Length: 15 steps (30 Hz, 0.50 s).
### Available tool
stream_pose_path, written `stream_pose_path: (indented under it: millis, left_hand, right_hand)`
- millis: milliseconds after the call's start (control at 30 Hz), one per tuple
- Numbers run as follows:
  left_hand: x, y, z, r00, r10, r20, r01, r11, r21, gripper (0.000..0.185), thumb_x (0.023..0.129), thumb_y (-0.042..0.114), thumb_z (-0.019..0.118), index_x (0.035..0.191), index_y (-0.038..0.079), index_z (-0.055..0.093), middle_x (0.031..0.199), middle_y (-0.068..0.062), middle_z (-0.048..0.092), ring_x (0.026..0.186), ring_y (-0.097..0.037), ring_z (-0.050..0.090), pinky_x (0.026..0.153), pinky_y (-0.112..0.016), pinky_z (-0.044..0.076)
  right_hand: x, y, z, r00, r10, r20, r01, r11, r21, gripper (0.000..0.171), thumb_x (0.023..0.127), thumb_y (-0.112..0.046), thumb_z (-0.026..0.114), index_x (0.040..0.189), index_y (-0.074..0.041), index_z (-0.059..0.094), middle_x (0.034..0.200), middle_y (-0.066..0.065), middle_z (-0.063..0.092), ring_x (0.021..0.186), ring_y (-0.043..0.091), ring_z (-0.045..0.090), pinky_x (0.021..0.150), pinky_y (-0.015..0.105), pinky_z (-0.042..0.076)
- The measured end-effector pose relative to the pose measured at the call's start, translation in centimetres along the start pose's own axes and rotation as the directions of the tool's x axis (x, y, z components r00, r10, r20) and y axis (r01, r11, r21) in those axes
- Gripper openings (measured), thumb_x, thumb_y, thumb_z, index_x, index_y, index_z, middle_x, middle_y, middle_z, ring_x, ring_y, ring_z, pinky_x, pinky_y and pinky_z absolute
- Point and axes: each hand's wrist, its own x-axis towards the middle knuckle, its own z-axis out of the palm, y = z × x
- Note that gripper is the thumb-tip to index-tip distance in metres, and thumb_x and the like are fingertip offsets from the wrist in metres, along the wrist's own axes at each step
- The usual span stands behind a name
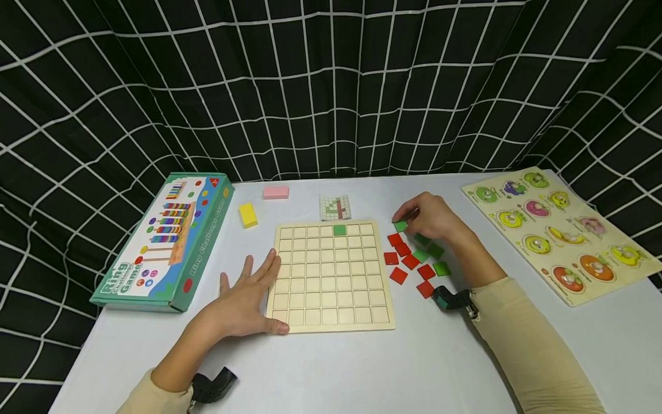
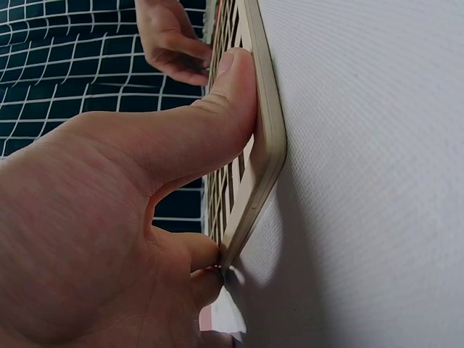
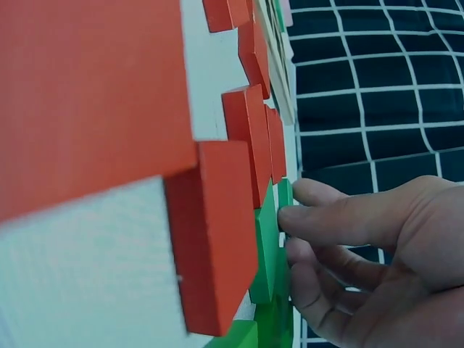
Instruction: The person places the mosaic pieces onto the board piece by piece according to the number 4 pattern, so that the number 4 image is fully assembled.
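Note:
A wooden grid board lies in the middle of the white table, with one green tile set in its top row. My left hand lies flat with straight fingers against the board's left edge. Its thumb presses on the board's near corner. To the right of the board, my right hand pinches a green tile at the far end of a loose scatter of red tiles and green tiles. Up close, the fingertips touch the green tile's edge beside red tiles.
A small pattern card lies just behind the board. A yellow block and a pink block sit at the back left. A ring game box lies at the left, a fruit peg puzzle at the right. Black grid cloth hangs behind.

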Motion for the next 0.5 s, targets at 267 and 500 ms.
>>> stream_pose_path:
  millis: [267, 500]
  left_hand:
    - [0.04, -0.09, 0.06, 1.000, 0.005, 0.002, -0.005, 1.000, 0.000, 0.135, 0.070, 0.063, 0.088, 0.169, 0.013, 0.011, 0.177, 0.000, 0.000, 0.159, -0.050, -0.003, 0.106, -0.090, -0.004]
    - [0.04, -0.07, 0.00, 1.000, 0.006, -0.004, -0.006, 1.000, 0.008, 0.135, 0.070, 0.063, 0.088, 0.169, 0.013, 0.011, 0.177, -0.001, 0.001, 0.159, -0.050, -0.002, 0.106, -0.090, -0.003]
  right_hand:
    - [-0.34, 0.06, -0.28, 1.000, 0.023, -0.004, -0.023, 1.000, 0.016, 0.026, 0.084, 0.001, 0.075, 0.109, -0.003, 0.080, 0.106, 0.018, 0.074, 0.093, 0.029, 0.062, 0.068, 0.028, 0.053]
    - [-0.67, -0.33, -0.42, 0.997, 0.080, -0.024, -0.077, 0.994, 0.079, 0.026, 0.085, -0.001, 0.074, 0.111, -0.003, 0.080, 0.108, 0.019, 0.074, 0.086, 0.027, 0.062, 0.066, 0.029, 0.053]
